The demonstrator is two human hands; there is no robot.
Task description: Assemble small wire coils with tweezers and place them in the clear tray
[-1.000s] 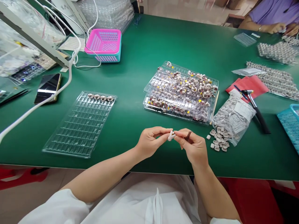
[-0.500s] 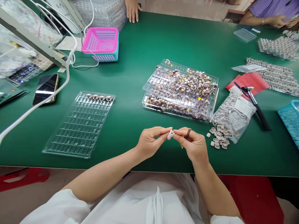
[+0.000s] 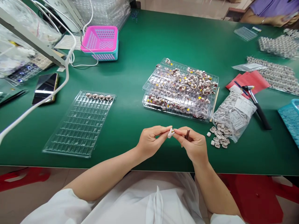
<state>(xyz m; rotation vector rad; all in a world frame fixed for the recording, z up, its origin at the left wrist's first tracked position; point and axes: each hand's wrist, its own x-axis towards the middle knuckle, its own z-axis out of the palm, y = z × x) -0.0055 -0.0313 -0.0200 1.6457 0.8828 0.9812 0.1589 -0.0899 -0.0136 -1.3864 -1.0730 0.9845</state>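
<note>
A small white ring-shaped part (image 3: pixel 171 133) with a bit of yellow and black is pinched between both hands, close above the table's front edge. My left hand (image 3: pixel 151 141) grips its left side with thumb and forefinger. On the other side, the closed fingertips of my right hand (image 3: pixel 193 143) press on it. A brown strip (image 3: pixel 187 134) shows at a finger of my right hand; whether it is worn or held, I cannot tell. Beyond my hands lie stacked clear trays (image 3: pixel 179 90) full of similar parts with yellow tabs. Several rounded parts fill the top row of a clear tray (image 3: pixel 79 124) at left.
Right of my hands, loose white caps (image 3: pixel 219 137) spill from a plastic bag (image 3: pixel 233 113), beside a black-handled hammer (image 3: pixel 259 110). A pink basket (image 3: pixel 100 39), a phone (image 3: pixel 45 88) and a white cable (image 3: pixel 68 68) are left. A person in purple (image 3: pixel 273 12) sits at far right.
The other person's hand at the far table edge has gone from view. My hands hold nearly the same place, and the white part has turned slightly between my fingers.
</note>
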